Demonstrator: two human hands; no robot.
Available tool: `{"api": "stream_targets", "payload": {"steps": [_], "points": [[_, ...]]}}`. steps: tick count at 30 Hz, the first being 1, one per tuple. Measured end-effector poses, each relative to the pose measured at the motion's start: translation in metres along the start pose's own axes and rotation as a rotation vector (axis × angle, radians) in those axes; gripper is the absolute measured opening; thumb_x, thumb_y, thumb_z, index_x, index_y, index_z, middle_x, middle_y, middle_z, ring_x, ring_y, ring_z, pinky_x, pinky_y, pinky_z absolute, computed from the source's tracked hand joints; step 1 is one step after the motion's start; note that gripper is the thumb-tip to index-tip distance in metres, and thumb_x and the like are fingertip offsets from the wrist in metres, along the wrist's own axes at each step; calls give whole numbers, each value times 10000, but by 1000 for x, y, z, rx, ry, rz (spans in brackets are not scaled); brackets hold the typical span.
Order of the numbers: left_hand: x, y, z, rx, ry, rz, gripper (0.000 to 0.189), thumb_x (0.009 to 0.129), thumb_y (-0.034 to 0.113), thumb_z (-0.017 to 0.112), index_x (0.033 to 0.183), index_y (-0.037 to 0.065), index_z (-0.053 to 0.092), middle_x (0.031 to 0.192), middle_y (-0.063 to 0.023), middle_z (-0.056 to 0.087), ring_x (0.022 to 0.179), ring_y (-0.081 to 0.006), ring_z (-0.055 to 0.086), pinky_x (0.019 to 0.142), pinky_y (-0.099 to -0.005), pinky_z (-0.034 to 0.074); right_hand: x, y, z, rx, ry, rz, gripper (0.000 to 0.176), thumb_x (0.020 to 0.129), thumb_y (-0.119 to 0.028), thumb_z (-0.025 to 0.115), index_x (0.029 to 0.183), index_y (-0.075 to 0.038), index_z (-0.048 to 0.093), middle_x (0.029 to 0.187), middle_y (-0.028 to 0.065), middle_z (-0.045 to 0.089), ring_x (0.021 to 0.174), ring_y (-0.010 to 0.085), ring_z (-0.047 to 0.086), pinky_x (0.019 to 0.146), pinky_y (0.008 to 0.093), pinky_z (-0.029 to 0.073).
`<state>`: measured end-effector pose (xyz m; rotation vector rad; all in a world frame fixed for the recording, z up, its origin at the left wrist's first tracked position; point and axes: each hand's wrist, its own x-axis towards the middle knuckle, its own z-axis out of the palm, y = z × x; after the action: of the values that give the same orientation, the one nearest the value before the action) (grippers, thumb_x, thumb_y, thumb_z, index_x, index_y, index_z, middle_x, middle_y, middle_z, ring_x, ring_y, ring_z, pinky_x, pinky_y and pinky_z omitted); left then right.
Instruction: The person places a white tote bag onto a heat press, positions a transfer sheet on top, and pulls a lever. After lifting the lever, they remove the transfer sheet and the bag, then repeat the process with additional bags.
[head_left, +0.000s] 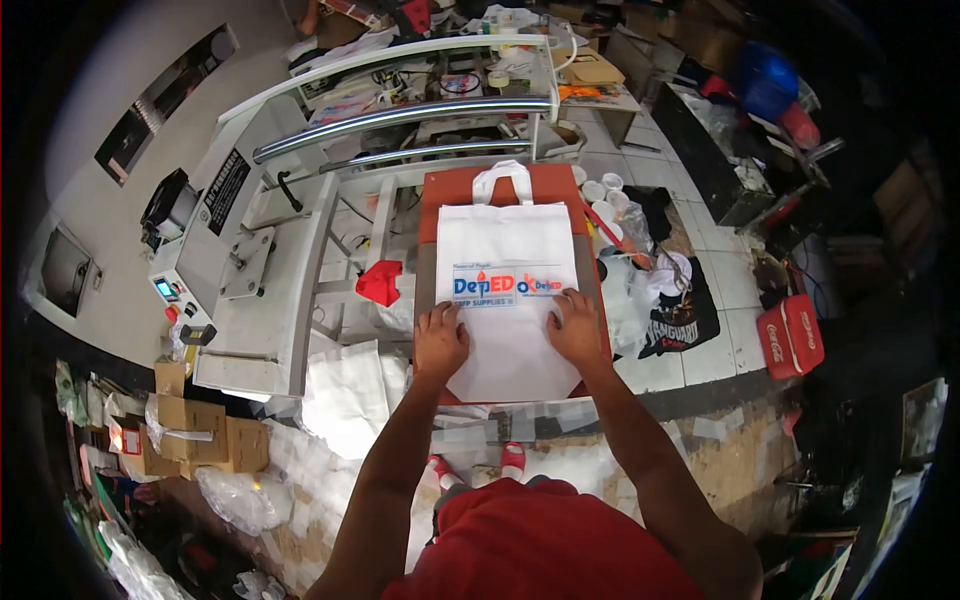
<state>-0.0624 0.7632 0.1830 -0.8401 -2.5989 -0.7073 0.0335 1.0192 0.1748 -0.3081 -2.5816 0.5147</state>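
We rest left hand [441,338] and right hand [576,328] on white bag [508,352] reading "DepED", fingers [573,301] slightly spread, gripping nothing, red Coca-Cola cooler [792,340] right

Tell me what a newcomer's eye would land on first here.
Probably the white printed bag, lying on the red-brown platform at centre, with the left grip and right grip on its two sides. Next, perhaps, the bright red piece left of the platform, and the red Coca-Cola bag at far right.
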Motion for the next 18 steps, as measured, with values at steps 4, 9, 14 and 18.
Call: {"api": "stream_targets", "payload": {"steps": [4,9,14,18], "points": [[-1,-2,0,4,-6,3,389,803,138,610,1183,57,591,1236,-121,558,1092,-347,510,951,-473,410,-1,-2,-1,10,-2,8,349,806,-183,646,1122,-36,627,1254,126,529,1162,332,472,941,472,422],[-1,-4,-3,36,-6,11,387,804,172,606,1179,80,606,1238,-87,568,1099,-322,519,913,-458,428,0,-3,-2,3,-17,14,355,809,-188,649,1126,-33,620,1254,135,526,1154,340,475,956,459,421],[-12,-16,-26,-130,195,-1,275,801,112,611,1072,68,632,1115,-120,604,1021,-330,551,895,-449,431,6,-10,-25,54,124,12,325,807,-165,659,1099,-31,609,1218,158,537,1109,363,496,950,453,425],[-96,-43,-96,-163,287,-153,173,794,51,574,962,49,616,980,-126,610,955,-344,549,859,-440,424,14,-36,-52,211,305,-58,230,807,-87,661,1019,-24,596,1078,176,584,1022,367,544,886,442,451]]}}
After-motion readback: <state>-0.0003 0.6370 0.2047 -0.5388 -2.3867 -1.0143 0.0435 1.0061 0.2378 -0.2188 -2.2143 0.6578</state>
